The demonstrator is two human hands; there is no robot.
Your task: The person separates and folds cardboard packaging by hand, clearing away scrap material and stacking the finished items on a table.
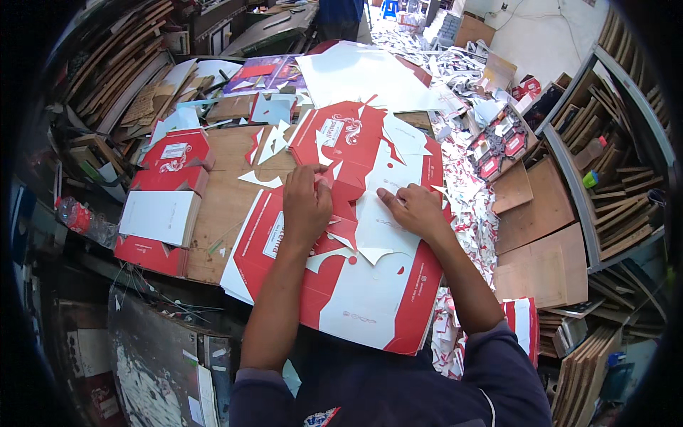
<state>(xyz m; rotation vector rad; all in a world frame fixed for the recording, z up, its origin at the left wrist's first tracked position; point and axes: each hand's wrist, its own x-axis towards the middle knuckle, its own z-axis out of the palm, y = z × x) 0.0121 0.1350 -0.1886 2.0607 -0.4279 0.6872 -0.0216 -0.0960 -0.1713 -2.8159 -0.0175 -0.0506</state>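
A stack of red-and-white printed cardboard sheets (370, 302) lies on the table before me, die-cut into box shapes. My left hand (307, 203) is over the middle of the stack, its fingers curled on the edge of a red cardboard piece (348, 181); the fingertips are partly hidden. My right hand (416, 211) rests on the white part of the sheets, thumb and fingers apart, holding nothing that I can see. Torn white offcuts (376, 253) lie between and below the hands. Farther up, a loose white scrap (405, 135) covers part of the sheets.
At left on the wooden table (226, 167) stands a pile of cut red-and-white box blanks (160, 213). White scraps (274, 144) lie beside it. A large white sheet (363, 75) is at the back. Paper waste (469, 235) covers the floor at right, near shelves of boards (626, 192).
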